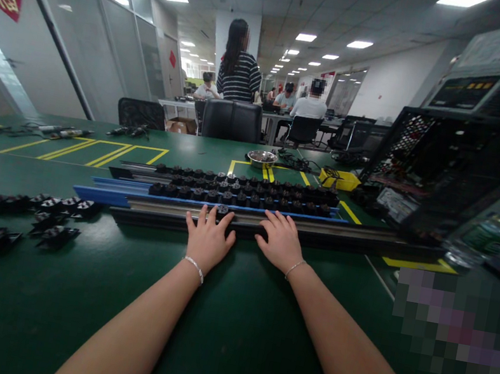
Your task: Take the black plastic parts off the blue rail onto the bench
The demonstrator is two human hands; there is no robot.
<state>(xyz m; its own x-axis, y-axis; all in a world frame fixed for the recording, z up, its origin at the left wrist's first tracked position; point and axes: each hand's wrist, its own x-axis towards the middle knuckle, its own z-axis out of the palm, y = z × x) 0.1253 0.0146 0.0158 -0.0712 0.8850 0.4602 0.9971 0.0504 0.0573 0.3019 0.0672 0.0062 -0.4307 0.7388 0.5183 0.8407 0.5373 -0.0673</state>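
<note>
A long black rail (338, 236) lies across the green table. My left hand (209, 238) rests on its near side with fingers spread, touching or right beside a small black part (222, 210) on the rail. To the right, my right hand (280, 239) lies on the same rail, fingers apart and nothing visible in them. Behind it are blue rails (101, 194) and rows of small black parts (241, 198) standing on rails. More black parts (58, 205) lie in loose groups at the left.
A metal bowl (262, 159) and a yellow tray (339, 180) stand behind the rails. An open computer case (466, 167) and plastic bottles (488, 235) are at the right. Cables lie at the far left. Several people are in the background, one standing.
</note>
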